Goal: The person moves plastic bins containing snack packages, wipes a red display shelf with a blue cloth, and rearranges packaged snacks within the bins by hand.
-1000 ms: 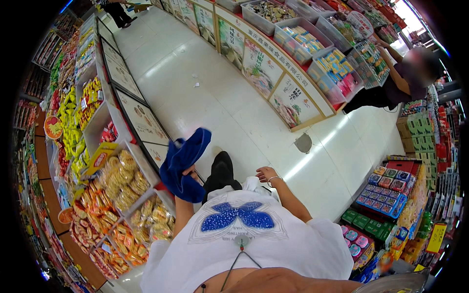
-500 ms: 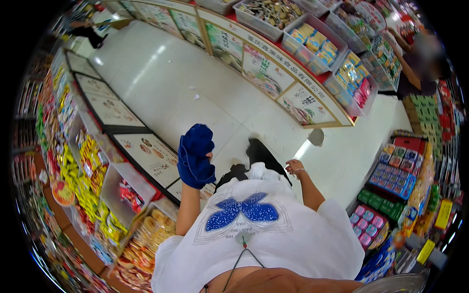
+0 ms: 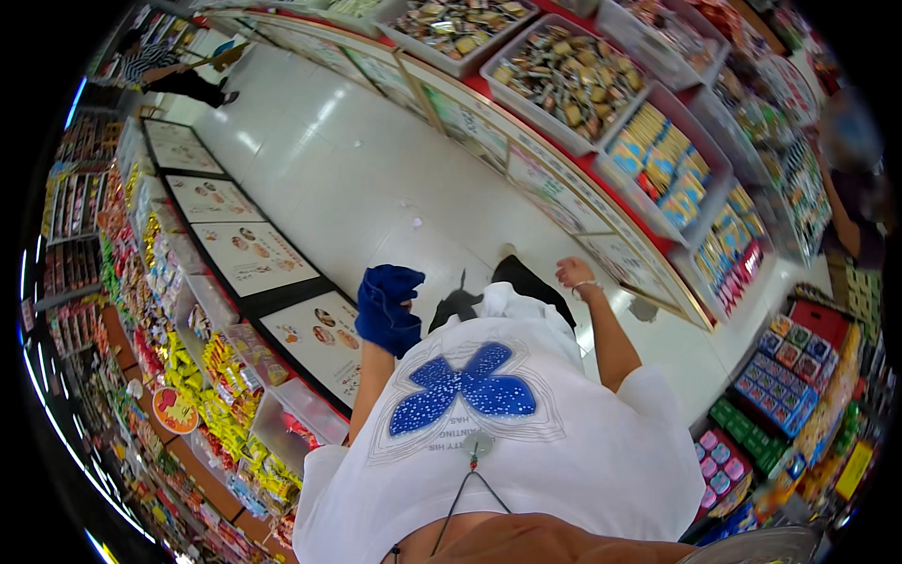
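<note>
A bundled dark blue cloth (image 3: 383, 315) wraps round most of my left hand (image 3: 407, 305), which is closed on it; only a bit of the fingers shows past the fabric. It is held out ahead of my body, beside the low panel of the left display. My right hand (image 3: 573, 274), with a bracelet at the wrist, hangs free over the floor near the right display. Its fingers are loosely bent and a little apart, with nothing seen in them.
Left of the aisle, a display of bagged snacks (image 3: 193, 362) runs along. Bins of small wrapped packets (image 3: 568, 75) top the right counter (image 3: 648, 268). Boxed goods (image 3: 785, 376) stand at right. A person (image 3: 174, 75) is at the aisle's far end, another (image 3: 855, 179) behind the bins.
I have moved forward along the aisle, so the displays shift in view. My right hand has swung forward. The blue cloth stays in my left hand. The far person shows more fully.
</note>
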The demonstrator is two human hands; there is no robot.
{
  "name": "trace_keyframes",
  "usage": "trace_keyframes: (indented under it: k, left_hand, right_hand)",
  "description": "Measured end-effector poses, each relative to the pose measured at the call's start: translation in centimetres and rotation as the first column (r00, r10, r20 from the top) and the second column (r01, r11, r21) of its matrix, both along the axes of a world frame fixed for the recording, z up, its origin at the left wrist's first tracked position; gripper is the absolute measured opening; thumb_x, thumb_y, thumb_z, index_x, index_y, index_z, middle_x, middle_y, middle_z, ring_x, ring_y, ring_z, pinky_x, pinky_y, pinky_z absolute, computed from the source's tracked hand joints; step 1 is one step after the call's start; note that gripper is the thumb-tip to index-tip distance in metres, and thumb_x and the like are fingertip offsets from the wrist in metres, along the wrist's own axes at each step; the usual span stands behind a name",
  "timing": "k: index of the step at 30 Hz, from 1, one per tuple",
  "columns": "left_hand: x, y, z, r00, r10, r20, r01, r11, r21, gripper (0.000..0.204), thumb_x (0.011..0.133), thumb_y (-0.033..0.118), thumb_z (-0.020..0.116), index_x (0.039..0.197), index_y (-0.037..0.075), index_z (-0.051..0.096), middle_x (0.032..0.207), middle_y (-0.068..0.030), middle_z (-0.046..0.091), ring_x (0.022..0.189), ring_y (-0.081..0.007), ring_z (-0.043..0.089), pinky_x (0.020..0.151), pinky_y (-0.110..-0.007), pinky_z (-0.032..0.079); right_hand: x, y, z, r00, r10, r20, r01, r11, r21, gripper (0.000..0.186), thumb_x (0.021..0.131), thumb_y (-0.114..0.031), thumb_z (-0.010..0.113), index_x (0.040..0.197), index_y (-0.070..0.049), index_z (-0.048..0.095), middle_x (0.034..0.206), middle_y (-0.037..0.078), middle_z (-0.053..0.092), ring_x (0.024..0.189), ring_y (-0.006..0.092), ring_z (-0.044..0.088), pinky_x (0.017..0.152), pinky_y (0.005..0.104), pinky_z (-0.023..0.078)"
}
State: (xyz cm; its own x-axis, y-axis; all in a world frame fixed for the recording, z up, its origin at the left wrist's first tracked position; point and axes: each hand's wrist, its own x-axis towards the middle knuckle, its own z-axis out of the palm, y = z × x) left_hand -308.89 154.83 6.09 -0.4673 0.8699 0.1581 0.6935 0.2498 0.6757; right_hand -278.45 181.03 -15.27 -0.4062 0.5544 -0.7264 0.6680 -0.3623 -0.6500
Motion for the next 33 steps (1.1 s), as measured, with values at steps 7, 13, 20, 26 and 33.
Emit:
trace_keyframes:
  k: [7, 13, 20, 26, 33]
  left_hand:
    - [-8.0, 3.1, -7.2, 0.002, 0.374, 0.928, -0.568, 0.764, -0.306, 0.012, 0.088, 0.012, 0.047, 0.089, 0.007, 0.058, 0.073, -0.0105, 0.061, 0.055, -0.0186, 0.054, 0.046, -0.027, 0.044]
    - [-18.1, 6.9, -10.9, -0.479, 0.149, 0.865, -0.675, 0.567, -0.472, 0.017, 0.088, 0.024, 0.048, 0.086, 0.009, 0.056, 0.07, -0.0104, 0.059, 0.055, -0.0202, 0.053, 0.047, -0.028, 0.045]
    - [-33.7, 13.1, -8.8, 0.384, 0.327, 0.863, -0.382, 0.908, -0.174, 0.019, 0.085, 0.019, 0.049, 0.094, 0.006, 0.06, 0.082, -0.011, 0.063, 0.061, -0.019, 0.054, 0.052, -0.026, 0.046]
    - [-44.1, 17.4, -9.1, 0.385, 0.349, 0.855, -0.336, 0.915, -0.222, 0.025, 0.081, 0.015, 0.05, 0.099, 0.004, 0.062, 0.09, -0.0107, 0.064, 0.061, -0.0154, 0.051, 0.051, -0.024, 0.041]
    - [-46.3, 23.2, -8.2, 0.711, 0.266, 0.651, -0.159, 0.962, -0.221, 0.035, 0.061, 0.003, 0.058, 0.095, 0.007, 0.065, 0.083, -0.0036, 0.066, 0.067, -0.0143, 0.058, 0.057, -0.024, 0.046]
  right_hand:
    - [-16.8, 9.7, 10.1, 0.945, -0.119, -0.303, 0.057, 0.976, -0.208, 0.028, 0.09, -0.03, 0.05, 0.097, -0.006, 0.061, 0.085, 0.006, 0.065, 0.074, 0.0135, 0.061, 0.065, 0.025, 0.049]
    - [-28.9, 11.9, 12.3, 0.923, -0.109, -0.368, -0.008, 0.954, -0.301, 0.032, 0.091, -0.031, 0.051, 0.11, -0.006, 0.058, 0.096, 0.008, 0.065, 0.085, 0.0175, 0.063, 0.075, 0.0278, 0.05]
    - [-40.4, 16.0, 8.7, 0.842, -0.422, -0.335, 0.414, 0.905, -0.099, 0.043, 0.088, -0.028, 0.056, 0.122, -0.004, 0.048, 0.111, 0.009, 0.057, 0.095, 0.0168, 0.056, 0.079, 0.0303, 0.048]
    - [-47.0, 22.5, 9.8, 0.747, -0.606, -0.273, 0.631, 0.775, 0.004, 0.037, 0.088, -0.028, 0.057, 0.113, -0.003, 0.049, 0.102, 0.006, 0.056, 0.093, 0.0167, 0.055, 0.074, 0.0314, 0.049]
    - [-48.5, 28.4, 6.8, 0.339, -0.908, -0.247, 0.77, 0.419, -0.481, 0.028, 0.085, -0.029, 0.053, 0.105, -0.008, 0.051, 0.099, 0.01, 0.058, 0.083, 0.025, 0.057, 0.066, 0.0488, 0.046]
